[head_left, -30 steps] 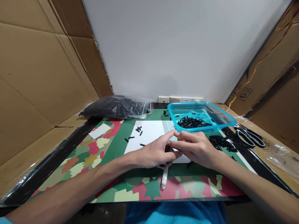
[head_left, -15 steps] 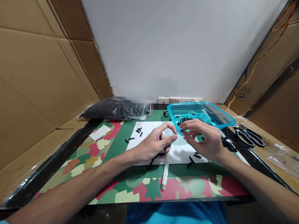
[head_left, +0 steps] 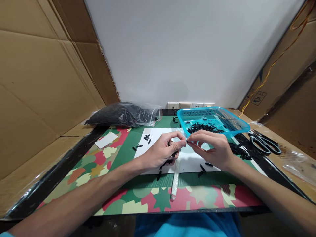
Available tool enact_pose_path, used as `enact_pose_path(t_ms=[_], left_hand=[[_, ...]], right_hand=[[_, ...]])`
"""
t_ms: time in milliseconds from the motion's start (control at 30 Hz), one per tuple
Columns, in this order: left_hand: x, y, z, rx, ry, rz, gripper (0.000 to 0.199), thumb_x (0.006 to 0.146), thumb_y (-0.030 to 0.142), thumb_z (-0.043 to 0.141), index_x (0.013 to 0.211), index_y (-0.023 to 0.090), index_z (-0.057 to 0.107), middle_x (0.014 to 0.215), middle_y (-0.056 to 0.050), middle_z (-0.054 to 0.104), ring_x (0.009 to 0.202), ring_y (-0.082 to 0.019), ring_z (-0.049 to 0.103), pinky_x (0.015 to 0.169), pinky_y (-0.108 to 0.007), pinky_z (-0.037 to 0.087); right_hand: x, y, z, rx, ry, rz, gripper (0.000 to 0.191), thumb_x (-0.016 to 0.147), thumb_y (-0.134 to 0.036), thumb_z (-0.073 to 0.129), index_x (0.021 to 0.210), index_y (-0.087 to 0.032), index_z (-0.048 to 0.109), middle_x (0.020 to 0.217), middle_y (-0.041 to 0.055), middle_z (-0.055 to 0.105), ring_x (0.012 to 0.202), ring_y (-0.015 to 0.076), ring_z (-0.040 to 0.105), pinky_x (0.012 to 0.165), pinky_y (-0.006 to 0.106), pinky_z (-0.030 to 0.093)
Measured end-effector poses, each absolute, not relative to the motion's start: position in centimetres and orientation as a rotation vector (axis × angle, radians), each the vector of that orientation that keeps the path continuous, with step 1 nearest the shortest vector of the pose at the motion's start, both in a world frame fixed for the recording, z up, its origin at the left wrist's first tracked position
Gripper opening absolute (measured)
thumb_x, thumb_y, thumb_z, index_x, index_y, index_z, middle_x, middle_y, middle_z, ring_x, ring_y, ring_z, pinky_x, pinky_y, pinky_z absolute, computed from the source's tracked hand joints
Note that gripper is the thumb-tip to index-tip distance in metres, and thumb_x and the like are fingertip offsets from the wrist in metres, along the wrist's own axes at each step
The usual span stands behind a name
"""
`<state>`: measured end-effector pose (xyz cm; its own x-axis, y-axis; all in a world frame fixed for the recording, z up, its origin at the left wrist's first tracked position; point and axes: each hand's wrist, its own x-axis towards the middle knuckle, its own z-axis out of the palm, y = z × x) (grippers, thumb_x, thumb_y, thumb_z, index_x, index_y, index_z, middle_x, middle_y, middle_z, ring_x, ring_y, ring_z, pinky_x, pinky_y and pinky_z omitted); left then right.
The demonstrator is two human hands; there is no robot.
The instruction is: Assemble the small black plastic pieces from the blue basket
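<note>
My left hand is closed around several small black pieces over the white sheet. Its thumb and index finger meet at the tips. Close against them, my right hand pinches a small dark piece between thumb and fingertips. Behind the right hand sits a blue plastic basket holding a heap of black pieces. A white strip lies below the left hand. Loose black pieces are scattered on the sheet, and others lie near my right wrist.
A clear bag of black pieces lies at the back left, near a small white paper. Scissors rest at the right beside more black pieces. Cardboard walls flank the table; power sockets line the back wall.
My right hand has moved slightly left, and its fingertips now meet those of my left hand. More of the black heap in the basket shows. My left hand has barely moved.
</note>
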<state>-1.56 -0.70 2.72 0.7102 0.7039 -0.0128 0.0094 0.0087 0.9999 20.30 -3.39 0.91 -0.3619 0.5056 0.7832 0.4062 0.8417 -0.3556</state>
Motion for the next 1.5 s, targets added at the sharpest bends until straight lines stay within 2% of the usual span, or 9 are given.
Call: enact_pose_path(t_ms=[300, 600, 933, 1167, 1333, 1500], left_hand=[[-1.56, -0.84, 2.82, 1.49, 0.598, 0.672, 0.025, 0.093, 0.044, 0.066, 0.098, 0.022, 0.055, 0.05, 0.01, 0.043, 0.042, -0.005, 0.036, 0.041, -0.014, 0.031], [-1.61, -0.91, 2.96, 1.469, 0.575, 0.697, 0.024, 0.095, 0.045, 0.063, 0.099, 0.022, 0.054, 0.05, 0.01, 0.044, 0.04, -0.005, 0.042, 0.041, -0.014, 0.032], [-1.53, -1.04, 3.28, 1.49, 0.572, 0.722, 0.026, 0.095, 0.044, 0.063, 0.107, 0.024, 0.053, 0.049, 0.012, 0.045, 0.04, -0.005, 0.035, 0.039, -0.014, 0.03], [-1.56, -1.05, 2.99, 1.536, 0.599, 0.722, 0.024, 0.094, 0.045, 0.064, 0.104, 0.024, 0.055, 0.049, 0.011, 0.044, 0.041, -0.005, 0.038, 0.04, -0.014, 0.033], [-1.61, -0.91, 2.77, 1.526, 0.609, 0.734, 0.024, 0.095, 0.045, 0.062, 0.1, 0.023, 0.057, 0.05, 0.01, 0.046, 0.041, -0.005, 0.04, 0.04, -0.014, 0.031], [-1.65, -0.83, 2.85, 1.517, 0.612, 0.744, 0.026, 0.095, 0.046, 0.062, 0.097, 0.021, 0.058, 0.05, 0.009, 0.047, 0.04, -0.005, 0.041, 0.041, -0.015, 0.035]], right_hand=[[20.16, -3.46, 1.18, -0.797, -1.856, 0.293, 0.01, 0.092, -0.018, 0.069, 0.1, -0.022, 0.072, 0.087, 0.0008, 0.073, 0.072, 0.0124, 0.068, 0.059, 0.024, 0.058], [20.21, -3.65, 1.12, -0.807, -1.814, 0.366, 0.009, 0.09, -0.018, 0.071, 0.099, -0.021, 0.074, 0.084, 0.0013, 0.073, 0.067, 0.0126, 0.069, 0.056, 0.024, 0.059], [20.18, -3.9, 1.37, -0.788, -1.77, 0.452, 0.008, 0.09, -0.019, 0.072, 0.098, -0.02, 0.074, 0.082, 0.0005, 0.072, 0.058, 0.0107, 0.069, 0.049, 0.022, 0.058], [20.26, -3.84, 1.45, -0.799, -1.759, 0.51, 0.01, 0.092, -0.023, 0.072, 0.101, -0.021, 0.075, 0.083, 0.0008, 0.071, 0.059, 0.0112, 0.069, 0.049, 0.023, 0.059], [20.36, -3.82, 1.46, -0.796, -1.787, 0.533, 0.007, 0.094, -0.025, 0.07, 0.096, -0.02, 0.074, 0.081, 0.0012, 0.071, 0.057, 0.011, 0.068, 0.049, 0.023, 0.058], [20.37, -3.8, 1.37, -0.796, -1.809, 0.598, 0.012, 0.097, -0.029, 0.066, 0.095, -0.019, 0.073, 0.078, 0.0017, 0.071, 0.058, 0.0109, 0.067, 0.05, 0.023, 0.057]])
